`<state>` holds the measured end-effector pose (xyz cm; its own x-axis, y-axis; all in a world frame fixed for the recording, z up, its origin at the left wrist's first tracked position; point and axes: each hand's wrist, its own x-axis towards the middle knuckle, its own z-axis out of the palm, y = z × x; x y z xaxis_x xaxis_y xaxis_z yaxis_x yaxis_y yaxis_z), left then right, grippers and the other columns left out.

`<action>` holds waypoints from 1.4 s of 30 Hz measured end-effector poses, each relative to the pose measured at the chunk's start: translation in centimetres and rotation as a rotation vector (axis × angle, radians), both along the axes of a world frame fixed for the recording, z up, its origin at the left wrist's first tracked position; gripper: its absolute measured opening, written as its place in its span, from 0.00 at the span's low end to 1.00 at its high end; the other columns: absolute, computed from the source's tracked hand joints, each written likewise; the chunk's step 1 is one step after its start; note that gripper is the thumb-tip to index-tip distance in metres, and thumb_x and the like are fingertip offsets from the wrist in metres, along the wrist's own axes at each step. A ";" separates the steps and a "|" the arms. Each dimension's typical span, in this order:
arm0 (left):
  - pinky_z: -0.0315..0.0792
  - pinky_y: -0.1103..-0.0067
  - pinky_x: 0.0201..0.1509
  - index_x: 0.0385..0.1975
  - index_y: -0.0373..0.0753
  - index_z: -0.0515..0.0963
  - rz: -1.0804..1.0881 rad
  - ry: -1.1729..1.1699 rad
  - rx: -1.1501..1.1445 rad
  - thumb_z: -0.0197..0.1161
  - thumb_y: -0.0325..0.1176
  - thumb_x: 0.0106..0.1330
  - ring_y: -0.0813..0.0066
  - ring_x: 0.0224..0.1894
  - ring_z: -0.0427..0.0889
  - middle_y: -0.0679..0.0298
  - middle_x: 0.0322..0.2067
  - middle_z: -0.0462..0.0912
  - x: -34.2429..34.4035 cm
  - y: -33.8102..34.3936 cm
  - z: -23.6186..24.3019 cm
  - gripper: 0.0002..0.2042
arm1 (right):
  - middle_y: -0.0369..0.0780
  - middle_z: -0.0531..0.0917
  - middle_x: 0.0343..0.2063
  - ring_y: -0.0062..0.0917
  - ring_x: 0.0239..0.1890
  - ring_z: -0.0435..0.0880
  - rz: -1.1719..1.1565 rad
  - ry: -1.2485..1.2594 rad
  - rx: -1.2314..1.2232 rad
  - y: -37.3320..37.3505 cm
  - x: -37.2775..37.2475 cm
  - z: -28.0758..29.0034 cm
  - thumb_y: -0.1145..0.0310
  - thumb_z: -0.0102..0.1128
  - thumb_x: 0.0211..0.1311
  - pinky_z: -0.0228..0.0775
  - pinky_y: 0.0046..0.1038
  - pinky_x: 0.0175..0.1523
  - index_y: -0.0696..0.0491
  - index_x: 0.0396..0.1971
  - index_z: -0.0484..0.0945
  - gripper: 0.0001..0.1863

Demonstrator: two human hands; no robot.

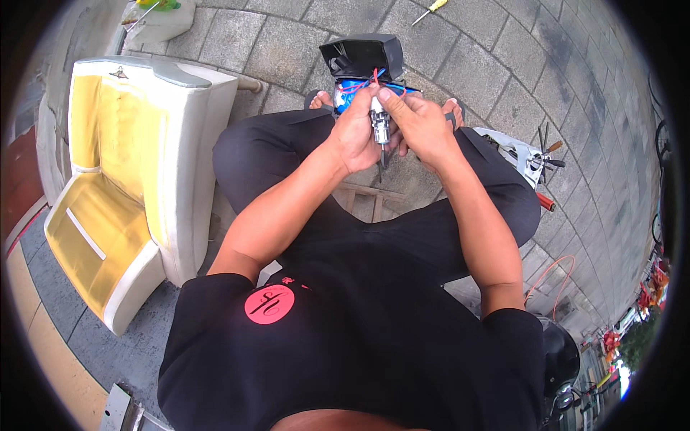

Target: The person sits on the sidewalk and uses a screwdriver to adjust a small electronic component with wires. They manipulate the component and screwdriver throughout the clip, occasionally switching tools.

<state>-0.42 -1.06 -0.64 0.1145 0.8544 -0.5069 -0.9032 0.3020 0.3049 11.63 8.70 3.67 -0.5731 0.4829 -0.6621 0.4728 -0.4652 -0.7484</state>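
Gripping the silver fitting (381,131): it sits between both my hands, lengthwise along the 12-to-6 line, with a dark stem (384,156) toward 6 o'clock.
White end (375,105): the fitting's 12 o'clock end, where my two thumbs come together.
Left hand (351,136): at 9 o'clock of the fitting, fingers curled narrow about it, thumb near the white end.
Right hand (422,128): at 3 o'clock, thumb and fingertips narrowed on the white end; which fingertip presses hardest I cannot tell, since my thumbs cover it.
Thumb work: I judge the step in hand to be close two-handed handling at that end.
Next grip: in my judgement it calls for one palm steadying the metal body, the other's fingertips working finely, and no tug on the wires (376,74).
Wires: red and blue, at 12 o'clock beyond my fingertips; whether they join the fitting is hidden.
Blue bundle (345,92): between 10 and 11 o'clock, just past my left fingers.
Black box (392,54): farther at 12 o'clock, hollow side showing.
Screwdriver (437,6): yellow-handled, 1 o'clock, on the paving (280,47).
Tool holder (528,161): pale, well apart at 3 o'clock.
Seat (133,158): yellow and white, 9 o'clock.
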 end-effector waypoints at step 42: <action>0.82 0.63 0.46 0.48 0.40 0.75 0.189 0.103 -0.191 0.41 0.57 0.82 0.59 0.39 0.87 0.66 0.30 0.82 -0.1 1.8 2.7 0.25 | 0.51 0.89 0.44 0.44 0.48 0.89 1.501 -0.389 0.346 -2.7 3.5 -4.9 0.59 0.62 0.60 0.80 0.40 0.54 0.61 0.43 0.88 0.21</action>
<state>-0.48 0.75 2.08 -0.0979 0.7433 -0.6617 -0.9162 0.1923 0.3516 15.13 5.95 -1.23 -0.4764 -0.1897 -0.8585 0.5054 0.7399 -0.4439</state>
